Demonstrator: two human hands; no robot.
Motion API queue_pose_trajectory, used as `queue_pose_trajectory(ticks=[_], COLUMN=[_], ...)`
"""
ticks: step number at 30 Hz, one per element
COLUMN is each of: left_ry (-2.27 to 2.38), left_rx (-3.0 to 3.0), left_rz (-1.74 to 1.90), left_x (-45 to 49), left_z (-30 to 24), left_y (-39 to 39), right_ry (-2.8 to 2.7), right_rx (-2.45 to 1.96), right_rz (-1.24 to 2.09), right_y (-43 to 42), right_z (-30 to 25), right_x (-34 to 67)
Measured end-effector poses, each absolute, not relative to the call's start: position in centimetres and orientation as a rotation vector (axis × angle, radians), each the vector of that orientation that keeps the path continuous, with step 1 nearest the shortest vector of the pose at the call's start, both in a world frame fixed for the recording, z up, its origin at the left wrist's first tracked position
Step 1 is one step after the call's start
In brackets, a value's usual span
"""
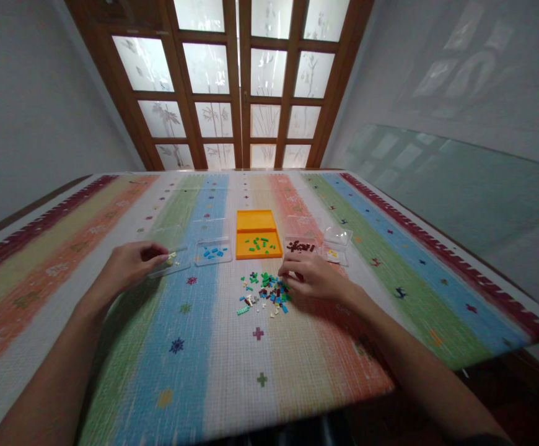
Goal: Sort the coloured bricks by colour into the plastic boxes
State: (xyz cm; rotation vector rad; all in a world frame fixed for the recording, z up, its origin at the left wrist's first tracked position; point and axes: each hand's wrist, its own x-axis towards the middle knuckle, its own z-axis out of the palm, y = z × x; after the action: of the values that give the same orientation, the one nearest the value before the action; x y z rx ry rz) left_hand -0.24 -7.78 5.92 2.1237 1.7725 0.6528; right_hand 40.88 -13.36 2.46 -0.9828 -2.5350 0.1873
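Observation:
My left hand is at the left clear plastic box, thumb and fingertips pinched together over its left side. Small cream bricks lie in that box beside the fingertips; whatever is in the pinch is too small to make out. At the right edge of a loose pile of mixed small bricks, my right hand has its fingers curled together. What they hold, if anything, is hidden. The pile mixes green, blue, brown, white and cream pieces. Just beyond it stands an open orange case with green bricks inside.
A clear box holds blue bricks. Brown bricks fill another clear box, partly behind my right hand. A small lidded box with white and yellow pieces stands farther right. The striped tablecloth ends near me; wooden glazed doors are behind.

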Motion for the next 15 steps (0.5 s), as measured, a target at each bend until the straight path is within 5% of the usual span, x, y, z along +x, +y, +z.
queue_pose_trajectory(ticks=[15], left_ry=[1.899], left_rx=[2.093], left_rz=[0.373], left_x=[-0.40], left_z=[6.71], left_y=[-7.51], right_ry=[-2.567], right_rx=[-1.024], right_rz=[0.162], right_y=[-13.29], right_z=[2.44], right_x=[40.94])
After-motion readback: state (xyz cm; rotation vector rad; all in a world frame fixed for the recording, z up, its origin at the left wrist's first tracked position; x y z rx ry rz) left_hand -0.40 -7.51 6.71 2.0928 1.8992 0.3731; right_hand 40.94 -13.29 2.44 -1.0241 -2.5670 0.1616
